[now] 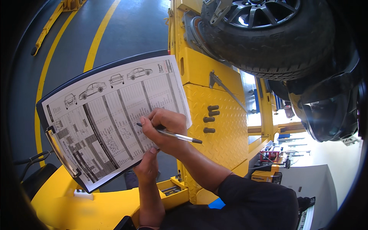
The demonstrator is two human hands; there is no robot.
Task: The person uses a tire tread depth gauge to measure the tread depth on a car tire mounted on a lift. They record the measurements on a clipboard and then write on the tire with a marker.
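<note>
A dark clipboard [111, 61] is tilted in front of me, with a metal clip [61, 151] at its left end. On it lies a printed inspection form [97, 115] with car outline drawings, ruled columns and some handwriting. My left hand [147, 166] grips the clipboard's lower edge, thumb on top; its other fingers are hidden underneath. Over the right part of the sheet, my right hand [166, 126] is closed round a pen [178, 136] with a clear barrel and dark ends. The pen's left end is at the paper; whether it touches is unclear.
To the right stands a yellow lift platform [218, 153] with several dark pegs [209, 119]. A car wheel [268, 42] rests above it, beside dark bodywork [329, 111]. Yellow equipment [111, 207] is at the lower left. Yellow lines [96, 50] mark the grey floor.
</note>
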